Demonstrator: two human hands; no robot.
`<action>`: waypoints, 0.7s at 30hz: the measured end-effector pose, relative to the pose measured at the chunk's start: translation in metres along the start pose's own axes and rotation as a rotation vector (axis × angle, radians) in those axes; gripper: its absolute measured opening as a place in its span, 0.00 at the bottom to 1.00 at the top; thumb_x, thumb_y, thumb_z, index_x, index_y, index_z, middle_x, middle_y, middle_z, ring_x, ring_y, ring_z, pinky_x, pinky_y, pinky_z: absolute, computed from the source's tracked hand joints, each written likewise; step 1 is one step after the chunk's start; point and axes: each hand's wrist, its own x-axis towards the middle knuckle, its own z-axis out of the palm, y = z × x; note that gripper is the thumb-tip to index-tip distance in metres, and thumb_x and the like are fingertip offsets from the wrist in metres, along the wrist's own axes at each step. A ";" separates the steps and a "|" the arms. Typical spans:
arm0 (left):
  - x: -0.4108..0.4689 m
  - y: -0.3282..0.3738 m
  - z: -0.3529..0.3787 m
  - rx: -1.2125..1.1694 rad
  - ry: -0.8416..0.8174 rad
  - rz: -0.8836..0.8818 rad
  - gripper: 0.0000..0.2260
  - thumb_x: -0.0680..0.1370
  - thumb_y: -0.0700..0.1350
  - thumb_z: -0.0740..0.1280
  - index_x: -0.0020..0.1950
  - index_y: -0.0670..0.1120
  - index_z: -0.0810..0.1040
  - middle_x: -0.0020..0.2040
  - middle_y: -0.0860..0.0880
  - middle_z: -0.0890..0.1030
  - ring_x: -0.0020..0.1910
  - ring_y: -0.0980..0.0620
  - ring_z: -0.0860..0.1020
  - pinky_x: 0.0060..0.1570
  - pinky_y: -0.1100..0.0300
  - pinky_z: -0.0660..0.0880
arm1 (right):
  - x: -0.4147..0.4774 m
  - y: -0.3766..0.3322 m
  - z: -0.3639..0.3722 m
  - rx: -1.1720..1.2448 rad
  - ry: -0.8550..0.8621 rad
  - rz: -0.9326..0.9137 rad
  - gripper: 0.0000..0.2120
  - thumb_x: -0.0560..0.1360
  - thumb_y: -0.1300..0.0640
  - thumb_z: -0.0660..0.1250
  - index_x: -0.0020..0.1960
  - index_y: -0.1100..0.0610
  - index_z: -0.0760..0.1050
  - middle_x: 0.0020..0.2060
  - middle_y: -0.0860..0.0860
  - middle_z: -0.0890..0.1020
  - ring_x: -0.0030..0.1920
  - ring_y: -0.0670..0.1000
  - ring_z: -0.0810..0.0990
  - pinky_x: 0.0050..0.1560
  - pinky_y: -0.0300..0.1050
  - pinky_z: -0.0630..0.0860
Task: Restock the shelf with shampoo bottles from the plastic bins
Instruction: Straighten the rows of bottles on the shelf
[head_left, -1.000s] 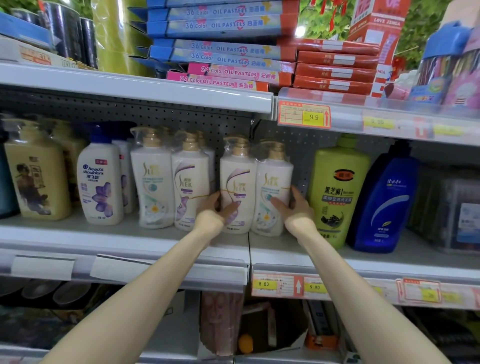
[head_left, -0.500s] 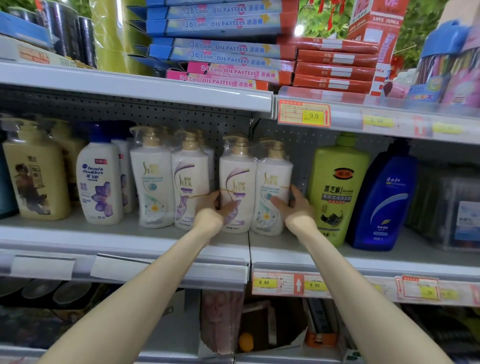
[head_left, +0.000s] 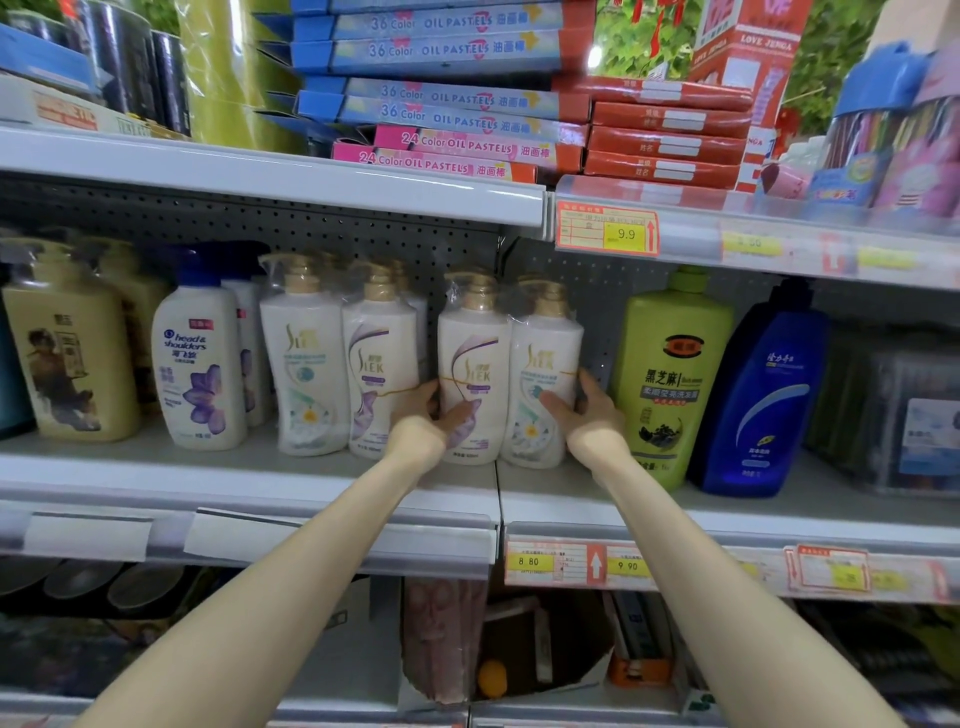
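A plastic-wrapped twin pack of white Slek shampoo bottles stands upright on the middle shelf. My left hand grips its left side, low down, with the thumb across the front. My right hand grips its right side, fingers wrapped behind. A second white Slek twin pack stands just left of it, close to my left hand. No plastic bin is in view.
A tall green bottle and a blue bottle stand right of my right hand. A Head & Shoulders bottle and a cream pump bottle stand at the left. Oil pastel boxes fill the shelf above.
Both hands stay on the twin pack. The pack and hands have shifted very slightly; the bottles remain upright on the shelf.
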 end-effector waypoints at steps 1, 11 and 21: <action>-0.001 0.001 0.000 0.007 0.000 -0.003 0.18 0.76 0.43 0.70 0.65 0.42 0.75 0.56 0.46 0.81 0.48 0.55 0.79 0.38 0.74 0.71 | 0.000 0.000 0.000 0.000 -0.002 0.003 0.30 0.77 0.50 0.66 0.76 0.52 0.60 0.68 0.54 0.74 0.67 0.58 0.73 0.67 0.52 0.71; -0.003 0.009 -0.004 -0.018 -0.052 -0.040 0.15 0.77 0.40 0.69 0.63 0.40 0.75 0.55 0.43 0.82 0.43 0.57 0.79 0.35 0.74 0.74 | -0.005 -0.004 0.000 0.071 -0.021 -0.001 0.32 0.76 0.52 0.69 0.76 0.53 0.59 0.68 0.54 0.74 0.66 0.58 0.74 0.66 0.57 0.72; -0.013 0.028 -0.021 0.018 -0.086 -0.036 0.21 0.76 0.40 0.70 0.67 0.40 0.72 0.61 0.45 0.79 0.60 0.48 0.77 0.61 0.52 0.75 | -0.024 -0.018 -0.013 0.177 -0.021 -0.050 0.31 0.75 0.58 0.70 0.74 0.54 0.63 0.68 0.53 0.74 0.67 0.54 0.73 0.67 0.50 0.71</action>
